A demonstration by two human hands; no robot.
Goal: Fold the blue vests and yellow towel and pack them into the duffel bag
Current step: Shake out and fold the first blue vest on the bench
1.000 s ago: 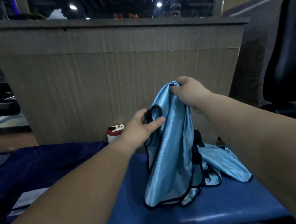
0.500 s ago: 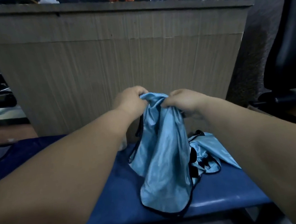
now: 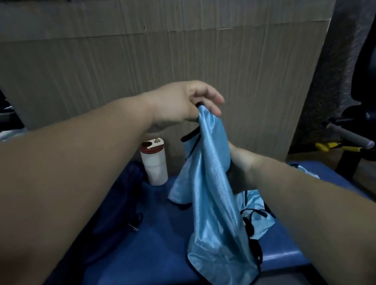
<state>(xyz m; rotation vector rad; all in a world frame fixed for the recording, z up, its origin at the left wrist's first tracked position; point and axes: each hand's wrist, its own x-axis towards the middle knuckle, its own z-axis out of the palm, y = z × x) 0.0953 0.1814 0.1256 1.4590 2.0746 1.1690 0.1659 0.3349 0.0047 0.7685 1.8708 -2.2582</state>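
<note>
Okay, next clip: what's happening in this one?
A person is holding a light blue vest up over a blue bench. The left hand pinches its top edge; the right hand is against its side halfway down, fingers hidden behind the cloth. A second vest lies crumpled on the bench, and the dark blue duffel bag sits to the left. Nothing looks folded yet.

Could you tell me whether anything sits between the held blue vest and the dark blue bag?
Nothing visible does: only bare blue bench separates the vest from the dark blue bag. The white bottle stands farther back, off that line.
</note>
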